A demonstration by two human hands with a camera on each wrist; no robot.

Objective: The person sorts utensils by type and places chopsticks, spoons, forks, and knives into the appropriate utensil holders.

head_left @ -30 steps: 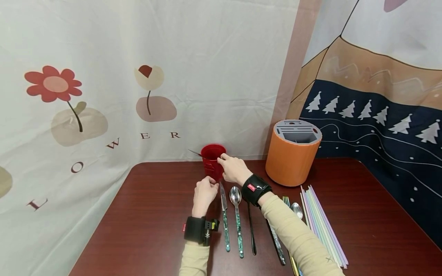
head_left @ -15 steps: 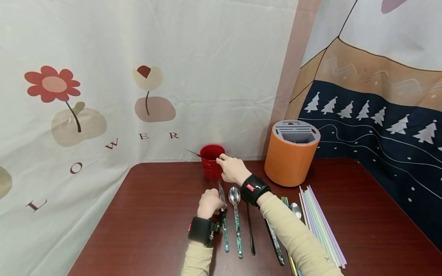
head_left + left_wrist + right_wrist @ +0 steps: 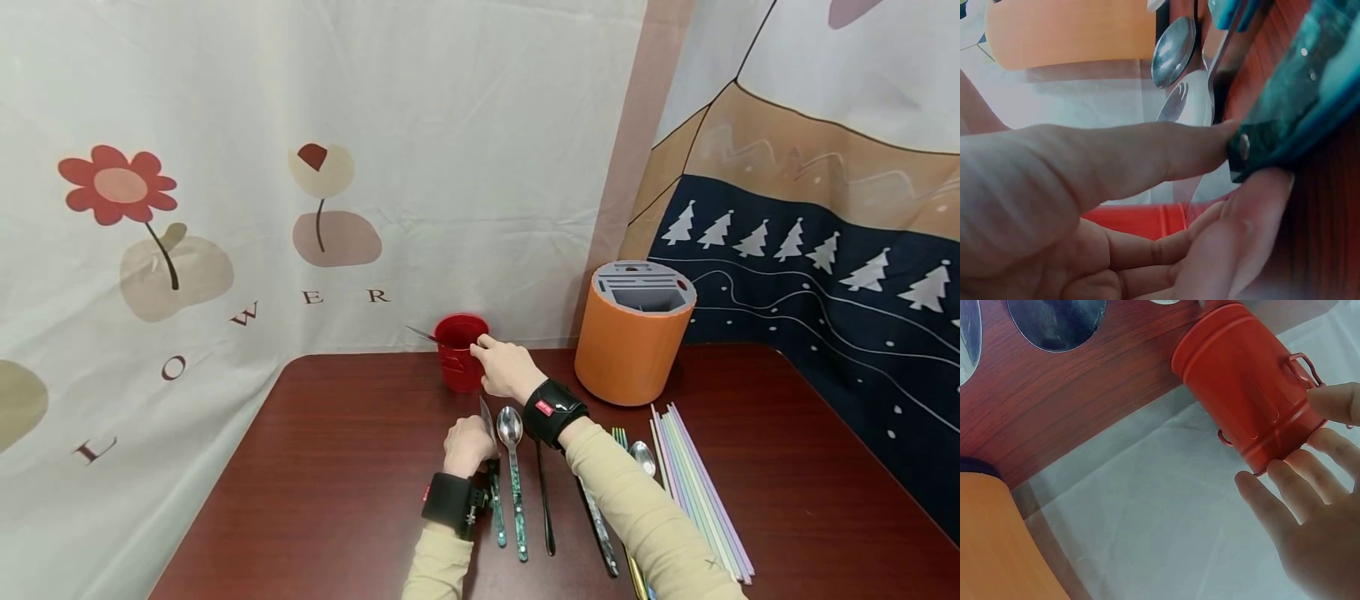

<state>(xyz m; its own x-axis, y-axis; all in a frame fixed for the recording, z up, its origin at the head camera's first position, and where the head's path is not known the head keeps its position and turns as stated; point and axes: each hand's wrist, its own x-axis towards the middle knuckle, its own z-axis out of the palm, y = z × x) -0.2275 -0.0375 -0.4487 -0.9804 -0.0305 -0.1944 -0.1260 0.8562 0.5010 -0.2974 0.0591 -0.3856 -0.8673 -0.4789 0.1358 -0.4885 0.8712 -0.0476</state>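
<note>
A red metal cup stands near the back of the table, with a thin utensil sticking out of it to the left. My right hand holds the cup at its rim; in the right wrist view the thumb and fingers span the rim of the red cup. My left hand grips a green-handled knife where the handle meets the blade, which points toward the cup. In the left wrist view, thumb and finger pinch the knife handle.
Right of the knife lie a green-handled spoon, a black utensil, another knife, a fork and a spoon. Pastel straws lie at the right. An orange slotted holder stands at the back right. Curtains hang behind the table.
My left hand left the base of the cup, drew back toward me and took hold of the knife, shifting it slightly. The right hand stayed on the cup's rim.
</note>
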